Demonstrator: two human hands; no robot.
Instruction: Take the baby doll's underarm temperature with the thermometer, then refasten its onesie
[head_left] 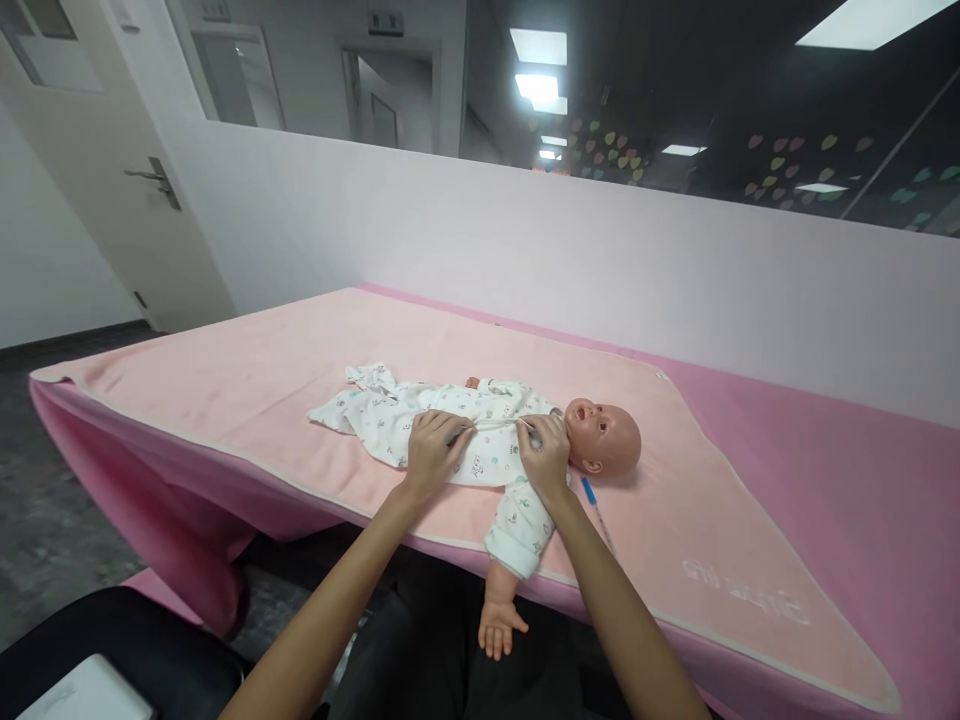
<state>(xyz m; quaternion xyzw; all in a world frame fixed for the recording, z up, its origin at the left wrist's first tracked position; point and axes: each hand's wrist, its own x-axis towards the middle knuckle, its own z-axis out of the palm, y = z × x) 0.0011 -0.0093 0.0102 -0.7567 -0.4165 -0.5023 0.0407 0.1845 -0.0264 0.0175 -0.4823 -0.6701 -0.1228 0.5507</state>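
In the head view, I read the fingers (459,432) of my left hand (433,450) as closed in a pinch on the front edge of the white printed baby suit (401,405). The fingers of my right hand (546,450) close in a like pinch on the same edge, nearer the neck. The exact contact at the tips is too small to confirm. Between the two grips the edge runs nearly straight; I judge that spacing the hands along it holds the cloth taut and flat.

The doll (611,440) wears the suit and lies on its back, head to my right, so the suit's front faces up within reach of both hands. Its near arm (499,610) hangs over the bench edge, probably because the body lies so close to that side. A thin stick with a blue end (589,492) lies beside the right forearm, near the doll's head. Beneath everything, a peach blanket (255,370) covers the bench (870,470), likely as padding.
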